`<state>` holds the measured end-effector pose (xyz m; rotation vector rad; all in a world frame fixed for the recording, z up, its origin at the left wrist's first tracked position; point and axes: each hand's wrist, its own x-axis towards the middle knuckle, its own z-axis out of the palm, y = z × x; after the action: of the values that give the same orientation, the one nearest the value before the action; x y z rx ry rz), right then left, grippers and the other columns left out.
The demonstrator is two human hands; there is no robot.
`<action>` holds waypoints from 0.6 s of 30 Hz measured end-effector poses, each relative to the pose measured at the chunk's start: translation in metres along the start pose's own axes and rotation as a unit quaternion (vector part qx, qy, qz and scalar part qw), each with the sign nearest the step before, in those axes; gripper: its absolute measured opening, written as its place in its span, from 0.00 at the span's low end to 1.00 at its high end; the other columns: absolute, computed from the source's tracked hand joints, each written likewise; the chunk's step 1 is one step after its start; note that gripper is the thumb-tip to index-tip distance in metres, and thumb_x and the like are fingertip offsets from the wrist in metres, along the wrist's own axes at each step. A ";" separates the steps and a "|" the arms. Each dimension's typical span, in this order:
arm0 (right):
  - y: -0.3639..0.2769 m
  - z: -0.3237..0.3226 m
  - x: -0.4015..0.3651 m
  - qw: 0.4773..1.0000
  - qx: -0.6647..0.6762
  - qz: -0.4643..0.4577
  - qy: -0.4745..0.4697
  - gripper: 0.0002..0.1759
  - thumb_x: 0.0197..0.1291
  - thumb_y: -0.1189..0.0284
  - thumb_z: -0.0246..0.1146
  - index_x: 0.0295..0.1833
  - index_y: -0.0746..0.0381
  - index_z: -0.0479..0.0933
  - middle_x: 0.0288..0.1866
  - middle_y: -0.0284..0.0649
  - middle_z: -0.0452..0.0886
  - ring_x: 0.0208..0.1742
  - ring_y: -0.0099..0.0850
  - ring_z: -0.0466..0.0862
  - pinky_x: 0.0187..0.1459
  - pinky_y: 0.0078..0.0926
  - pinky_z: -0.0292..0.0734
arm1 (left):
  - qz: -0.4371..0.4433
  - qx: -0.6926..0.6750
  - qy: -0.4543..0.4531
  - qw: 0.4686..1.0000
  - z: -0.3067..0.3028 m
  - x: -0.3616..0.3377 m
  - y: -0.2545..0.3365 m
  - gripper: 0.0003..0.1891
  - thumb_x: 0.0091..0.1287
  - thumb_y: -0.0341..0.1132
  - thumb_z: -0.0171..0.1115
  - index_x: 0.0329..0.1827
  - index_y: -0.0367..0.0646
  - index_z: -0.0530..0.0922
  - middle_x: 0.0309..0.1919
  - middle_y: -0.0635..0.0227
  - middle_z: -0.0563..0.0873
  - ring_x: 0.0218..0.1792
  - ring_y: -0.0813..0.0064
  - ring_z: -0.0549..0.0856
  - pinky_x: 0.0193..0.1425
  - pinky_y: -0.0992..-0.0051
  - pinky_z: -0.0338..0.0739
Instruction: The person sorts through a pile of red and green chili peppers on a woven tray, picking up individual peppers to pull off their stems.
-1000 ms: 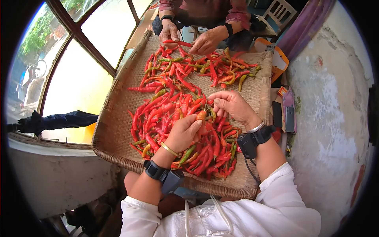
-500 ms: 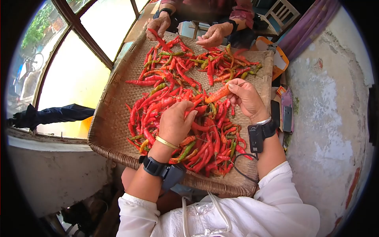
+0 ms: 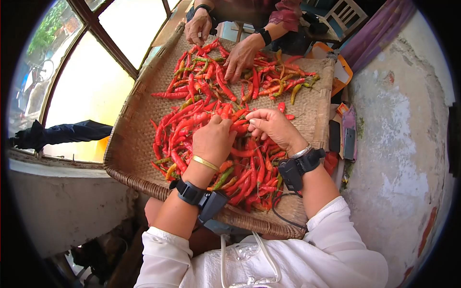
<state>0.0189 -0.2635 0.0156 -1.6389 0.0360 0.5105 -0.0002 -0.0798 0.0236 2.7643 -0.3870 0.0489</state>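
Note:
A heap of red chili peppers (image 3: 249,177), with some green and orange ones among them, lies in a woven basket tray (image 3: 137,158). My left hand (image 3: 213,139) is over the heap, its fingers curled round a red chili pepper (image 3: 226,111) that shows at the fingertips. Close on its right, my right hand (image 3: 274,127) is closed in a pinch, thumb against forefinger. Whatever sits between those fingertips is too small to make out. A smaller group of chili peppers (image 3: 216,74) lies at the far side of the tray.
Across the tray a co-worker's hand (image 3: 241,57) reaches down to the far peppers, and the co-worker's other hand (image 3: 199,26) hovers at the far rim. Phones (image 3: 349,143) lie to the right beside a bare wall (image 3: 394,158). A dark folded umbrella (image 3: 72,137) is by the window.
My right hand has moved left and down towards my left hand; the orange-red chili pepper it held no longer shows there. One co-worker's hand has lowered onto the far peppers.

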 end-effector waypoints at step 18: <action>-0.002 -0.005 -0.022 0.994 0.086 -0.029 -0.067 0.09 0.60 0.70 0.59 0.42 0.63 0.75 0.26 0.30 0.77 0.22 0.13 0.75 0.22 0.08 0.71 | 0.126 -0.290 -0.004 0.949 -0.002 -0.008 0.011 0.10 0.53 0.35 0.64 0.36 0.42 0.79 0.28 0.61 0.82 0.30 0.60 0.82 0.34 0.66 0.76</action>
<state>0.0009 -0.2738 0.0259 -1.4296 -0.0657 0.5561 -0.0106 -0.0871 0.0280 2.1244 -0.6385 -0.0119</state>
